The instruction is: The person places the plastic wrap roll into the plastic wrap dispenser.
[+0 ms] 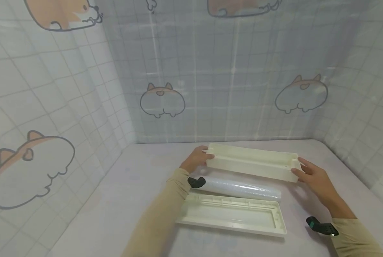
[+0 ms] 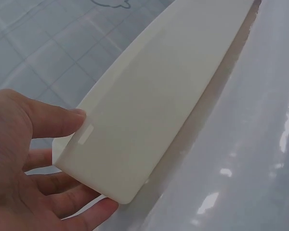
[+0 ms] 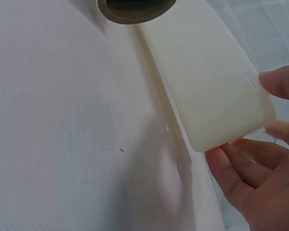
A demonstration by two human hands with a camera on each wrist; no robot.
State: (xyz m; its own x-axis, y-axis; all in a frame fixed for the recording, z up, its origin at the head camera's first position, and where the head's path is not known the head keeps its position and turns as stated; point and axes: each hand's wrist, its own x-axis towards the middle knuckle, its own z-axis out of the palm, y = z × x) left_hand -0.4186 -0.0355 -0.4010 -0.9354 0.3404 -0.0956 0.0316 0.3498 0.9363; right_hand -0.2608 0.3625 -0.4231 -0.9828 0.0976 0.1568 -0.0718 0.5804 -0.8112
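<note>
A long cream plastic box (image 1: 249, 165), its open side showing in the head view, is held level between both hands toward the back of the table. My left hand (image 1: 196, 158) grips its left end, thumb on the front wall and fingers around the end, as the left wrist view shows. My right hand (image 1: 313, 176) grips the right end the same way, thumb (image 3: 280, 83) near the upper edge and fingers beneath. Just in front of the box lies a roll of clear plastic film (image 1: 239, 187); its cardboard core (image 3: 135, 10) shows in the right wrist view.
Nearer than the film roll, a shallow cream lid-like tray (image 1: 233, 213) lies on the white table (image 1: 114, 210). Tiled-pattern sheets with cartoon dogs (image 1: 162, 101) wall the table at the back and sides. Black straps (image 1: 323, 226) sit at both wrists.
</note>
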